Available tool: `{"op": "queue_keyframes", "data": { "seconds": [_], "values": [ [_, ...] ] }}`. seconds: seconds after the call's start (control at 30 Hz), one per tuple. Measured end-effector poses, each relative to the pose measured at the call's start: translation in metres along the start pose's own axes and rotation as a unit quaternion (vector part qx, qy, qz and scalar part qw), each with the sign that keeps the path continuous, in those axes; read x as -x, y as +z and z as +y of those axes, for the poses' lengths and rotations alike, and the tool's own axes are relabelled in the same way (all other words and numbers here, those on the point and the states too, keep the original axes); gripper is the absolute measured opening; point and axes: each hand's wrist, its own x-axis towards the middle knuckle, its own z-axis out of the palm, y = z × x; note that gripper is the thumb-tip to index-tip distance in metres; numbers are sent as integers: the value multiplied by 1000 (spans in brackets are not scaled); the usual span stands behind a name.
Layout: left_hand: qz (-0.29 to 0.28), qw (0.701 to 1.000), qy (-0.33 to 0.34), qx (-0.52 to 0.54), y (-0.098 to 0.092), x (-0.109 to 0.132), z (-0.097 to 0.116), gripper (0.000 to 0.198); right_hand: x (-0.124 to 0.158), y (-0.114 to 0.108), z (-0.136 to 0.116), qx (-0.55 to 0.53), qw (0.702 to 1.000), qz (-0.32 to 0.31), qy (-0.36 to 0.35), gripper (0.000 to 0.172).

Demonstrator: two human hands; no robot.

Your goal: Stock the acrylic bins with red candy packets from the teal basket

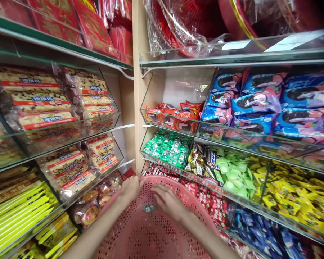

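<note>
A pink perforated plastic basket is in front of me, tilted so that I look into it. My left hand is closed over its far rim, left of the middle. Inside the basket, near the far wall, is my right hand, its fingers stretched out and slightly bent, with nothing seen in them. A small green wrapped candy lies just below those fingertips, apart from them. Beyond the rim, a glass bin holds many green wrapped candies that look alike.
Glass-fronted shelves flank a wooden post. On the left are packaged pastry bars and yellow packets. To the right sit red packets, blue cookie packs, light green sachets and yellow sachets. Glass edges jut near the basket.
</note>
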Motion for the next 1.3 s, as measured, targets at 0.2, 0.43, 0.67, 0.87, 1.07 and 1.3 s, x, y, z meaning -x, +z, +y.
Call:
{"op": "queue_keyframes", "data": {
  "seconds": [0.2,0.43,0.67,0.87,1.07,1.3],
  "values": [
    [-23,999,-23,20,-6,0,5,46,-47,-92,-28,211,973,82,-33,26],
    [-12,1000,-14,18,-4,-2,3,46,-80,-117,-15,396,914,33,81,14],
    [16,1000,-9,10,5,-6,-1,49,-79,-105,-4,412,908,39,72,13],
    [22,1000,-2,7,4,-4,-1,48,-72,-110,-10,367,926,76,46,13],
    [-3,1000,-17,9,-3,0,4,47,-50,-80,-36,243,967,82,-14,20],
    [10,1000,-10,-5,-3,2,4,49,-11,25,13,216,971,-95,25,18]
  ]
}}
